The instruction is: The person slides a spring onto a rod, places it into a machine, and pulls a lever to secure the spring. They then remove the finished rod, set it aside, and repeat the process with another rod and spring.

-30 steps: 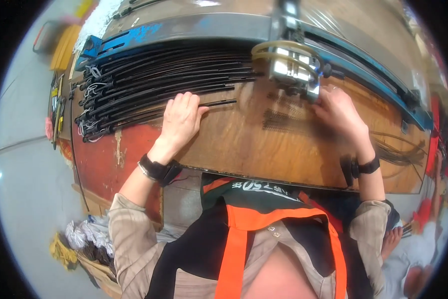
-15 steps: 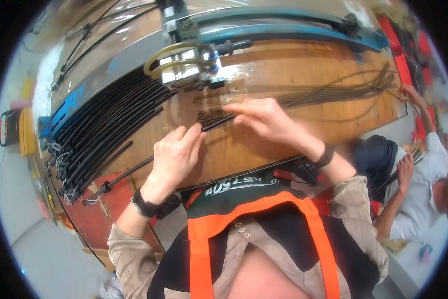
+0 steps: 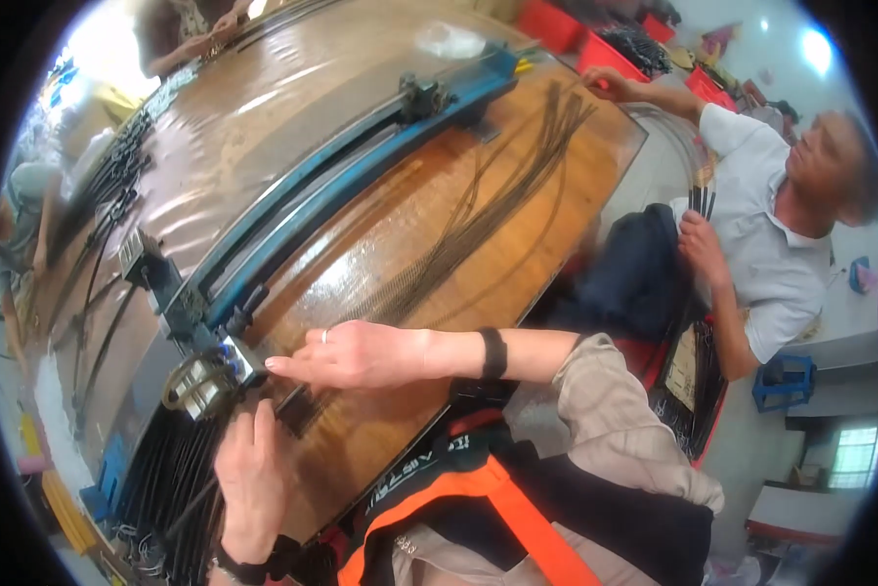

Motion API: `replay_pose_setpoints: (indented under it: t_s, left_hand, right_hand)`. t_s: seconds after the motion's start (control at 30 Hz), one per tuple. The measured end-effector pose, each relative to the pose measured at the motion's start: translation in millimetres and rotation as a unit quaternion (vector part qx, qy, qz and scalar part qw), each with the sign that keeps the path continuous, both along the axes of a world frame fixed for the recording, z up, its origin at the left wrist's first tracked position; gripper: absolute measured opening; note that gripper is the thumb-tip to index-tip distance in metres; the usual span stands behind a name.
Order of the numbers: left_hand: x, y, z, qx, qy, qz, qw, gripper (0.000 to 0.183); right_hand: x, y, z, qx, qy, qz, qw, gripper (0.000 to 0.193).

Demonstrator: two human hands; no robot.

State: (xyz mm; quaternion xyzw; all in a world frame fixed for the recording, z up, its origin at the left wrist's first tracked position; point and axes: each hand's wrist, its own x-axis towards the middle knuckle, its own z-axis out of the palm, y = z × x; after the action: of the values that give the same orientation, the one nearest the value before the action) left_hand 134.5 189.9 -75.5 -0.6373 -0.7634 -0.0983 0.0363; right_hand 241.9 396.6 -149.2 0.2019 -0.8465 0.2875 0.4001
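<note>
My left hand is closed round a black sheathed cable, which slants up past its fingers beside the wooden board. Just above and to the right, my right hand has its index finger stretched out toward a small metal block; its other fingers are partly hidden beneath the palm. That block belongs to a clamp-like device with a curved hose at the end of a blue rail. Behind my right hand, a bundle of thin, dark wires lies along the wooden board.
Many black cables lie left of my left hand. The blue rail runs away across the bench. At the right sits a co-worker in a white shirt, one hand by the wires' far end. Red bins stand behind.
The view has swung to the right, showing more of the co-worker. My right hand's index finger now points at the metal block; my left hand still grips the black cable.
</note>
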Motion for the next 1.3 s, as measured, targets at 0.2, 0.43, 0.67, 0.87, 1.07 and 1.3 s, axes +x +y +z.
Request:
replay_pose_setpoints:
  t_s: [0.2, 0.43, 0.67, 0.87, 1.07, 1.3]
  left_hand:
    - [-5, 41, 32, -0.035, 0.072, -0.060, 0.995, 0.041]
    - [-45, 65, 60, -0.011, 0.097, -0.012, 0.995, 0.052]
    - [-34, 96, 61, -0.008, 0.133, -0.089, 0.987, 0.057]
    - [-34, 108, 45, 0.046, 0.051, -0.114, 0.991, 0.044]
    - [-38, 94, 47, 0.061, 0.068, -0.101, 0.991, 0.032]
    - [-52, 55, 37, 0.072, 0.110, -0.074, 0.988, 0.039]
  right_hand:
    - [12, 14, 39, 0.096, -0.225, -0.067, 0.967, 0.052]
    - [52, 125, -11, -0.040, -0.292, -0.295, 0.909, 0.045]
    - [62, 152, -5, -0.048, -0.156, -0.374, 0.913, 0.045]
    - [42, 150, 4, 0.067, -0.083, -0.308, 0.945, 0.048]
    - [29, 88, 21, 0.032, 0.073, -0.257, 0.963, 0.040]
    - [9, 60, 29, -0.105, 0.099, -0.136, 0.980, 0.033]
